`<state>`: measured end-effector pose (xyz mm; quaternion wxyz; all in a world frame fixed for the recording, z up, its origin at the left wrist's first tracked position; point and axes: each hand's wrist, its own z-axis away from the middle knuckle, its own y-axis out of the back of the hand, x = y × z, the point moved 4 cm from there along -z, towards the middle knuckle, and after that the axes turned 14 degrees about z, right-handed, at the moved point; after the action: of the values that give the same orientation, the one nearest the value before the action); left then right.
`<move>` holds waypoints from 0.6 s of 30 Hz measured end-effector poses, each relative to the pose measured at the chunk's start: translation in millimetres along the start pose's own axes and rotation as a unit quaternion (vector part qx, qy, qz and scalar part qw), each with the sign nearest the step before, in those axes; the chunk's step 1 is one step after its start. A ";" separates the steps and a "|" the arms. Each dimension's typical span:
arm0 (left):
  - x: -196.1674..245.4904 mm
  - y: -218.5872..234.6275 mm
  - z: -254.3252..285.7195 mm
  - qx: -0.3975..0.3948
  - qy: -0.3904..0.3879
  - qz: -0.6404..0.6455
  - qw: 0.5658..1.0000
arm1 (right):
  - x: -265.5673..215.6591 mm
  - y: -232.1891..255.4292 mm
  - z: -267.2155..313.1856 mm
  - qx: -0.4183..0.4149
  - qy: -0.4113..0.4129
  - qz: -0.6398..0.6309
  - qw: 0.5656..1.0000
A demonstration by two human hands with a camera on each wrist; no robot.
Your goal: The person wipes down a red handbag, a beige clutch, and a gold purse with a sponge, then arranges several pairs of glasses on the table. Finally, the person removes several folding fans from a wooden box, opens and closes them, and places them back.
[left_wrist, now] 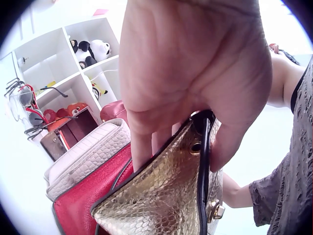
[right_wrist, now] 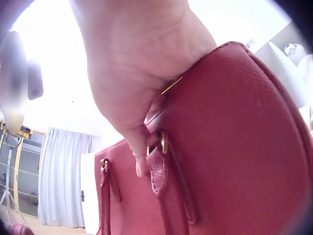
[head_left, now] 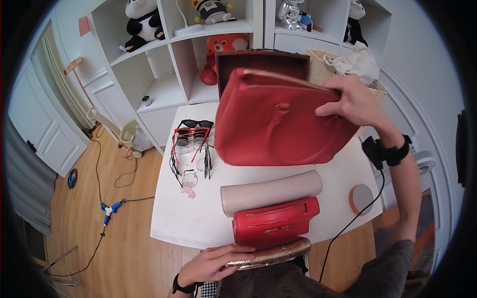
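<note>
My right hand [head_left: 354, 102] grips a large red handbag [head_left: 248, 119] by its top edge, near the zip, and holds it tilted above the far part of the table. In the right wrist view the thumb lies over the bag's side, close to a handle ring [right_wrist: 164, 143]. My left hand [head_left: 211, 263] grips the end of a gold snakeskin-textured bag [left_wrist: 156, 196] at the table's near edge, thumb on one face and fingers on the other. Beside it lies a smaller red bag [head_left: 271, 223], and behind that a pale pink textured bag [head_left: 273, 191].
Several pairs of glasses [head_left: 191, 131] lie at the table's left. An open dark red box [head_left: 263, 60] stands at the back, with a wicker basket [head_left: 318, 69] to its right. A grey and orange disc [head_left: 361, 199] sits at the right. White shelves [head_left: 164, 92] hold plush toys.
</note>
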<state>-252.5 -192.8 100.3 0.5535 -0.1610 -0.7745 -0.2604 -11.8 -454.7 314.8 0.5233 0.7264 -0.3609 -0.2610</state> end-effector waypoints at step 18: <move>-3.6 -18.1 -20.8 -0.067 0.007 -0.035 0.997 | 197.0 16.7 148.6 -0.072 -0.281 0.032 0.957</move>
<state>-244.9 -219.4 98.1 0.5371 -0.1686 -0.7568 -0.3323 -9.6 -700.0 283.4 0.4602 0.5722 -0.4963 -0.4631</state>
